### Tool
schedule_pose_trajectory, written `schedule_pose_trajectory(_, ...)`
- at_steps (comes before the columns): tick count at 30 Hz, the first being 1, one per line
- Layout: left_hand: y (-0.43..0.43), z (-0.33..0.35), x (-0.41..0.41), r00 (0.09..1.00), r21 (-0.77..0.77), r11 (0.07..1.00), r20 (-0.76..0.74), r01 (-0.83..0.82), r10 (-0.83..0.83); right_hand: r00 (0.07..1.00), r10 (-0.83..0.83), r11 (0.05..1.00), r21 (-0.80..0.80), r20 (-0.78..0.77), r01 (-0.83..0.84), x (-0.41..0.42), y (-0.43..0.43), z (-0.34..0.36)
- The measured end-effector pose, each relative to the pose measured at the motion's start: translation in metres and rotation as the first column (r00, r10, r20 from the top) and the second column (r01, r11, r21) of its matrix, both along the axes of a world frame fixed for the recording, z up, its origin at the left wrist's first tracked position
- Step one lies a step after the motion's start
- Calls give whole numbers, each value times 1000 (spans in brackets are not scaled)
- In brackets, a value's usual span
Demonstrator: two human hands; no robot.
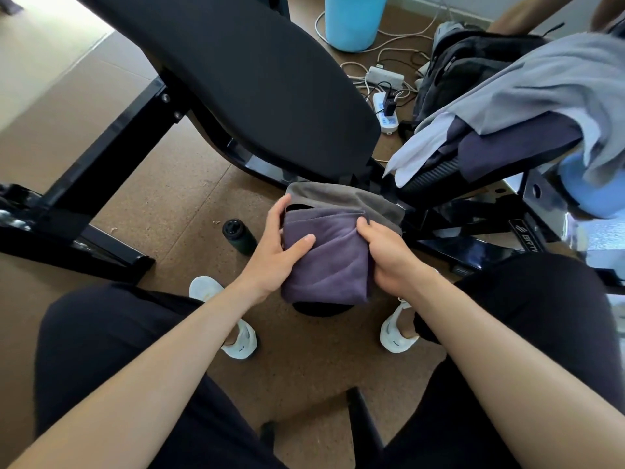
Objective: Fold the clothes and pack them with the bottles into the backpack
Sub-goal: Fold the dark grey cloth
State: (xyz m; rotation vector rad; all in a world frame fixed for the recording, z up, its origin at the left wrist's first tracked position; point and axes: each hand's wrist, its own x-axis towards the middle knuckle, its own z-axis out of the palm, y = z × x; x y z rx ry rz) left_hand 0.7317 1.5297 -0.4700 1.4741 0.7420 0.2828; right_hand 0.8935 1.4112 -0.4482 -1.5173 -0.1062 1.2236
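A folded purple garment is held between my knees, above the floor. My left hand grips its left side, thumb on top and fingers curled round the far edge. Its right side is gripped by my right hand. Behind the purple garment lies a grey-brown cloth or bag edge. A dark bottle stands on the floor left of my hands. Grey, white and dark clothes are piled on the bench at right. A black backpack lies behind that pile.
A black padded bench slants across the middle, its metal frame reaching left. A large light-blue bottle stands at the top. Power strips and cables lie on the brown floor. A blue round object sits at the right edge.
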Motion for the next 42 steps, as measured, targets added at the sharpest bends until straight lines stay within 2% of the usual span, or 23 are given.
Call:
schedule_pose_trajectory(4, 2, -1, -1, 997, 31, 999, 79, -9, 6, 998, 64, 997, -43, 28, -63, 2, -2, -7)
schedule_pose_trajectory(6, 2, 0, -1, 996, 90, 996, 88, -17, 9, 980, 194, 981, 3, 47, -195, 4, -4, -10)
schedule_pose_trajectory(9, 8, -4, -3, 997, 156, 987, 68, -46, 36, 906, 399, 910, 56, 141, -410, 6, -9, -14)
schedule_pose_trajectory(13, 22, -4, -5, 999, 126, 991, -10, -48, 49, 873, 457, 880, 57, 171, -471, 10, -13, -16)
schedule_pose_trajectory(15, 31, 0, -7, 998, 54, 996, -18, -65, 66, 864, 480, 865, 87, 153, -495, 12, -14, -15)
schedule_pose_trajectory(18, 43, 4, -10, 994, 15, 994, -2, -109, 109, 868, 483, 862, 114, 115, -495, 14, -14, -10)
schedule_pose_trajectory(20, 48, 4, -11, 974, 9, 975, 32, -224, 224, 868, 490, 857, 135, 86, -497, 15, -14, -8)
schedule_pose_trajectory(22, 53, 5, -13, 930, -59, 931, 46, -361, 363, 866, 495, 851, 159, 73, -500, 15, -14, -8)
schedule_pose_trajectory(24, 58, 4, -14, 914, -160, 903, 9, -399, 406, 879, 474, 860, 191, 43, -473, 15, -14, -8)
schedule_pose_trajectory(27, 51, 4, -13, 936, -225, 910, -138, -349, 324, 916, 402, 891, 233, -11, -389, 14, -12, -9)
schedule_pose_trajectory(30, 34, 8, -10, 949, -386, 894, -296, -227, 113, 937, 344, 905, 287, -57, -315, 15, -11, -11)
schedule_pose_trajectory(32, 23, 4, -10, 962, -547, 831, -267, -100, -59, 941, 330, 901, 323, -78, -289, 13, -10, -10)
schedule_pose_trajectory(34, 11, -1, -8, 978, -646, 763, -170, -16, -124, 945, 318, 900, 338, -76, -276, 11, -9, -11)
schedule_pose_trajectory(36, 1, -4, -4, 989, -646, 763, -129, -27, -75, 947, 315, 908, 309, -58, -283, 10, -8, -13)
schedule_pose_trajectory(40, 6, -10, 0, 988, -548, 822, -103, -153, 116, 968, 246, 949, 213, -47, -231, 12, -7, -22)
schedule_pose_trajectory(42, 8, -11, -1, 981, -448, 873, -100, -192, 164, 977, 207, 971, 135, -49, -199, 11, -8, -24)
